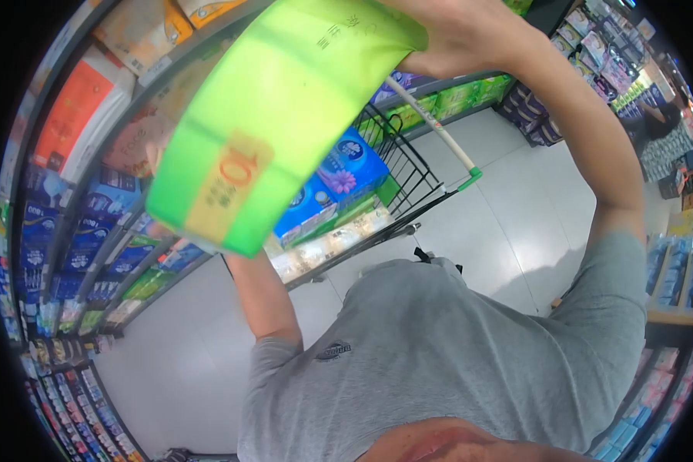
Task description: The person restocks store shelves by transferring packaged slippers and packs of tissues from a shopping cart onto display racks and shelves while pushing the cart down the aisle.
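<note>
A large bright green plastic-wrapped tissue pack [285,100], with a yellow label marked 10, is held up in front of me at a tilt. My right hand [462,35] grips its upper right end, the wrapping bunched at the fingers. On the other side, my left forearm passes behind the pack, and a few blurred fingers of my left hand [153,157] show against its left edge; most of that hand is hidden. Below the pack, blue tissue packs [350,165] lie in a black wire shopping cart [408,165].
Shelves of tissue packs [92,200] line my left, with an orange-and-white pack [81,115] among them. The cart's handle [443,135] points right over the tiled floor [508,200]. A person in a patterned garment [670,158] is at the far right, near more shelves.
</note>
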`<move>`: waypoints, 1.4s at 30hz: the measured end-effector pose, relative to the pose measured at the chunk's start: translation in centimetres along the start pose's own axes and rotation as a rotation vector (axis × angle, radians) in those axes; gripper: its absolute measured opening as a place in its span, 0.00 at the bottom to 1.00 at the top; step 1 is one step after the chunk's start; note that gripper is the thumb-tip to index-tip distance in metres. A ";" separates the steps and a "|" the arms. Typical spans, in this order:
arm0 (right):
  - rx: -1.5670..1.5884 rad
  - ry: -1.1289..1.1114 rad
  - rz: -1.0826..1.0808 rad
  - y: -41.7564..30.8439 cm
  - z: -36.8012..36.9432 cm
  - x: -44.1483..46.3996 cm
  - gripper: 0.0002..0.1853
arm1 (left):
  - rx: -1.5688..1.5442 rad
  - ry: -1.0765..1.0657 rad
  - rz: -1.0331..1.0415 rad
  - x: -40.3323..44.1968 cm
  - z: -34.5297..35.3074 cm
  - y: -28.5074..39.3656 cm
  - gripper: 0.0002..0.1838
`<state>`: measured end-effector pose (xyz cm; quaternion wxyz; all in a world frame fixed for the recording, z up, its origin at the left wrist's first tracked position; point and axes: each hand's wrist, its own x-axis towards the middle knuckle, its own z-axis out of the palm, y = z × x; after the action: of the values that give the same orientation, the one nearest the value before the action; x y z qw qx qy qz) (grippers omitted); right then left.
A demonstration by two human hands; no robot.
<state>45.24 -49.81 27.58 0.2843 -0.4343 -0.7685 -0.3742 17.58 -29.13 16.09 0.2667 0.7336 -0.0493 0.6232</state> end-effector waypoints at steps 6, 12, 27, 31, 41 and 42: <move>-0.308 0.118 -0.332 0.2 -3.6 -1.1 0.25 | -1.044 -0.028 -0.799 -4.3 7.0 -2.0 0.44; -0.575 0.038 -0.362 -1.4 -9.1 -6.9 0.17 | -1.477 -0.110 -1.206 -10.2 12.7 -3.9 0.42; 1.249 1.250 1.117 -7.2 -9.6 -28.8 0.33 | -1.320 -0.183 -1.125 -9.6 26.2 -3.9 0.35; 0.856 1.303 1.362 -8.0 -9.4 -32.1 0.36 | -1.152 -0.348 -1.185 -10.6 27.1 -4.3 0.39; 0.659 1.117 1.493 -0.2 -14.4 -34.7 0.30 | -1.206 -0.858 -1.212 -11.4 35.8 -8.6 0.61; 0.653 1.080 1.472 1.5 -15.2 -34.3 0.31 | -1.215 -0.847 -1.204 -11.2 38.0 -9.2 0.61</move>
<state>64.09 -77.39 10.48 0.8688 -0.4757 -0.1362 -0.0198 52.57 -41.37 -0.57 0.8381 0.5365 -0.0712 -0.0684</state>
